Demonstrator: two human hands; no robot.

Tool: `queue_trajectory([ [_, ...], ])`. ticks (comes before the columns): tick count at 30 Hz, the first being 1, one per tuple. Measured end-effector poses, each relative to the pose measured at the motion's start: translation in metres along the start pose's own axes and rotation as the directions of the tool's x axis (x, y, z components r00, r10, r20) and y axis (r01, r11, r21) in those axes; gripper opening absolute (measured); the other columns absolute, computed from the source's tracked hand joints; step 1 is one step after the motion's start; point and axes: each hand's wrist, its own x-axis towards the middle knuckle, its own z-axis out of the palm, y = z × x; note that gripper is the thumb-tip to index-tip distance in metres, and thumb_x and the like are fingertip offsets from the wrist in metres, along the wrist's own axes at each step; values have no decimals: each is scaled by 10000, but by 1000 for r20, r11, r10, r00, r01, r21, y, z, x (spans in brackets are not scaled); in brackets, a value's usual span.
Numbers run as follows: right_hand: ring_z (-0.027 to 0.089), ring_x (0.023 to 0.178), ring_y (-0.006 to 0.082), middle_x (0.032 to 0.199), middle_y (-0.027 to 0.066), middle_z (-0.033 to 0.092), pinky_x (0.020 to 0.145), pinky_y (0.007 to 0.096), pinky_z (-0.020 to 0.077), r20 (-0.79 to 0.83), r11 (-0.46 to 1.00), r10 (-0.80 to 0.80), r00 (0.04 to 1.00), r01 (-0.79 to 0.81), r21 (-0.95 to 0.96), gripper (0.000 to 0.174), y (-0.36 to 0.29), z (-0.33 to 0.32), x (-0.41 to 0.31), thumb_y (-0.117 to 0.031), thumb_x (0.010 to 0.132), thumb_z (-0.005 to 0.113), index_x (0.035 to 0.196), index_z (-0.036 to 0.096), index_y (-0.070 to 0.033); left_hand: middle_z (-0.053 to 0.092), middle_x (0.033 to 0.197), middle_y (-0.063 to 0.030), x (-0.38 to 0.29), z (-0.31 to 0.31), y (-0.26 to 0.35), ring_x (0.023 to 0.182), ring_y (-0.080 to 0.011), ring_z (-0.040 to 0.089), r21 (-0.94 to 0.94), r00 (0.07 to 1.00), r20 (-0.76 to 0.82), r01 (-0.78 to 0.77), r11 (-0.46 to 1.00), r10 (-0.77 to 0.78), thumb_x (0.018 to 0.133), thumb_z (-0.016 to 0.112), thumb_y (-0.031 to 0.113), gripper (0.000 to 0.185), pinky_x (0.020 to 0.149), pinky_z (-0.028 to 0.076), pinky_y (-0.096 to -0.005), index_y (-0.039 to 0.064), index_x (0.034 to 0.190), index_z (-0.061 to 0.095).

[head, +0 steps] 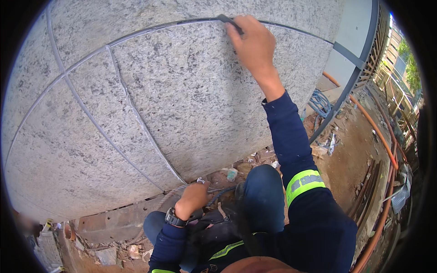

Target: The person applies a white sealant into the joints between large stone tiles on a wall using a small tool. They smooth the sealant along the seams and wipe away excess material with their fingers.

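Observation:
My right hand grips a dark, flat tool and holds its tip at the horizontal joint between speckled grey stone panels. A grey strip fills that joint, with a paler edge along its left stretch. From it a vertical joint with a ragged whitish edge runs down to the panel's foot. Low over my lap is my left hand, wearing a black wristwatch. Its fingers are curled and mostly turned away, so whether they hold anything cannot be seen. A small whitish scrap shows just past them.
A grey metal frame post stands at the right, with coiled blue rope beside it. Orange pipe and rusty metal lengths lie farther right. A metal beam, twisted rope and rubble line the wall's foot.

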Motion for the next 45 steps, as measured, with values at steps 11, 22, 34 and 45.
queue_trajectory([
  [11, 613, 558, 230, 663, 47, 581, 500, 374, 491, 37, 933, -287, 957, 270, 237, 151, -87, 44, 37, -216, 953, 678, 833, 679, -124, 732, 1050, -262, 23, 19, -1, 1013, -456, 691, 32, 998, 4, -67, 997, 67, 887, 726, 313, 529, 885, 545, -532, 46, 1338, 646],
  [22, 670, 712, 252, 841, 38, 681, 616, 396, 517, 217, 992, 33, 976, -6, -125, 216, 49, -28, 8, -343, 994, 663, 978, 738, -141, 724, 1088, -277, 5, 9, -9, 1044, -452, 691, 4, 998, 49, 43, 999, -43, 903, 733, 356, 459, 881, 547, -537, 30, 1221, 678],
  [34, 705, 928, 436, 989, 191, 750, 819, 546, 554, 80, 813, 421, 903, -337, -475, 268, 195, -84, -14, -251, 983, 543, 991, 716, -46, 725, 1093, -267, 28, 25, -7, 1060, -452, 682, 44, 997, 77, -15, 999, 12, 882, 736, 321, 464, 895, 540, -543, 50, 1255, 683],
  [45, 682, 812, 249, 925, 118, 709, 704, 433, 555, 256, 664, 638, 726, -687, 295, 326, 98, -56, -16, -280, 1059, 501, 1158, 660, -12, 715, 1098, -284, 16, 32, -19, 1058, -469, 672, -25, 997, 67, 25, 999, -23, 886, 725, 357, 449, 897, 527, -553, 21, 1182, 699],
])
